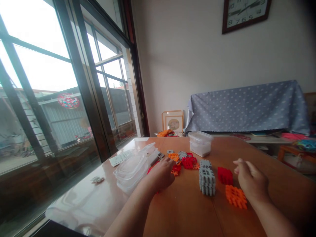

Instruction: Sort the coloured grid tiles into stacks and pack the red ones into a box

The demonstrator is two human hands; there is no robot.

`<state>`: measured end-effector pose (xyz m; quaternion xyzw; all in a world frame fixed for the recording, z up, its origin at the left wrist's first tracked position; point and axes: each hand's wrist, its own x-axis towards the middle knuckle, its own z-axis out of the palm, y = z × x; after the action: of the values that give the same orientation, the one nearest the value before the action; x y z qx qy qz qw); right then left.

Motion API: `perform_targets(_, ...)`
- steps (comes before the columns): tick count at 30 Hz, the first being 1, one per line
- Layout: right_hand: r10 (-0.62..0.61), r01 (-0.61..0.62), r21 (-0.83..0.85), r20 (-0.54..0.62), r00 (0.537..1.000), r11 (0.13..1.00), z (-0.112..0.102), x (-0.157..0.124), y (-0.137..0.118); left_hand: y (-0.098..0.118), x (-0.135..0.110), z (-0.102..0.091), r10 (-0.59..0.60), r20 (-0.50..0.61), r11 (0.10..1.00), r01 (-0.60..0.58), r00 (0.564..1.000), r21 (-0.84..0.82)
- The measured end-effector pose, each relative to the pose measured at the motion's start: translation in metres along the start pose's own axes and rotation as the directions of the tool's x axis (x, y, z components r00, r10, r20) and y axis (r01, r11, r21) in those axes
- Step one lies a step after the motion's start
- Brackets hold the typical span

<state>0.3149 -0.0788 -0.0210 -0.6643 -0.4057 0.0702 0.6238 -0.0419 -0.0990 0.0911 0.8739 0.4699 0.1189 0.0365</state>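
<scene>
My left hand (161, 173) reaches over a loose pile of interlocking plastic pieces, palm down, with its fingers stretched out; its fingertips partly hide the pile. In the pile lie red pieces (188, 162), orange pieces (174, 157) and grey pieces (182, 154). To the right stands a tall stack of grey pieces (207, 181). A red stack (225, 175) and an orange stack (236, 197) sit just left of my right hand (253, 181). That hand is held above the table with its fingers curled closed; whatever they hold, if anything, is hidden.
Clear plastic containers with lids (130, 169) stand at the left, and another lidded container (200, 144) at the back. A paper (120, 158) and a small packet (97, 180) lie near the window side of the brown table (180, 210). A cloth-covered object (247, 107) is behind.
</scene>
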Motion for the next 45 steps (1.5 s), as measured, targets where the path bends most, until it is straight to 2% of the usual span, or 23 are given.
perform_targets(4, -0.022, 0.022, 0.01, 0.0, 1.0, 1.0, 0.001, 0.0, -0.001, 0.014, 0.03, 0.038, 0.035, 0.101, 0.999, -0.035, 0.994, -0.005)
perform_targets(9, -0.034, 0.034, 0.015, 0.015, 0.999, 0.999, 0.002, 0.0, -0.001, 0.014, 0.076, 0.075, -0.002, 0.109, 1.0, 0.001, 0.994, 0.015)
perform_targets(17, -0.108, 0.105, 0.066, 0.038, 0.993, 0.992, 0.004, -0.004, -0.011, 0.008, 0.147, 0.102, -0.011, 0.081, 0.999, 0.008, 0.997, 0.036)
perform_targets(22, -0.151, 0.146, 0.08, 0.062, 0.987, 0.986, 0.005, -0.006, -0.015, 0.001, 0.168, 0.117, -0.064, 0.132, 0.996, 0.056, 0.989, 0.064)
perform_targets(29, -0.175, 0.173, 0.053, 0.044, 0.984, 0.984, 0.002, -0.008, -0.021, 0.001, 0.156, 0.126, -0.051, 0.148, 0.995, 0.037, 0.988, 0.093)
perform_targets(38, -0.159, 0.158, 0.051, 0.028, 0.987, 0.986, 0.004, -0.006, -0.016, 0.01, 0.109, 0.114, 0.006, 0.088, 0.997, -0.013, 0.996, 0.072)
perform_targets(45, -0.175, 0.174, 0.04, 0.03, 0.984, 0.984, 0.003, -0.007, -0.014, 0.015, 0.074, 0.108, 0.013, 0.085, 1.0, -0.014, 0.996, 0.018)
